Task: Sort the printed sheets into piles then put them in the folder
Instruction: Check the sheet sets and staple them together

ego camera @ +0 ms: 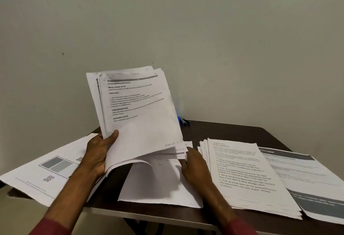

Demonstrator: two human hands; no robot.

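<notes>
Left hand [98, 153] grips a bundle of sheets [137, 108] at its lower left edge, thumb across the front and fingers behind. The bundle is held up above the table [232, 130], tilted, with its printed side facing the camera. The top page has headings and a handwritten page note at its lower right corner.

Right hand [195, 166] is at the bundle's lower right corner. Its thumb and curled fingers pinch the corners of the back sheets, which fan out a bit there. Both wrists end in red sleeves [55, 227].

On the dark brown table:
- A blank sheet [158, 184] lies flat in the middle, under the raised bundle.
- Just right of it is a thick pile with a numbered list [247, 175], edges slightly fanned.
- Further right, a pile with a dark header band [305, 179] lies partly under the list pile.
- On the left, a sheet with grey boxes and QR codes [46, 169] hangs over the table's left edge.
- A small blue object [181, 121] sits at the far edge by the wall [186, 30], partly hidden behind the bundle. Cannot tell what it is.
</notes>
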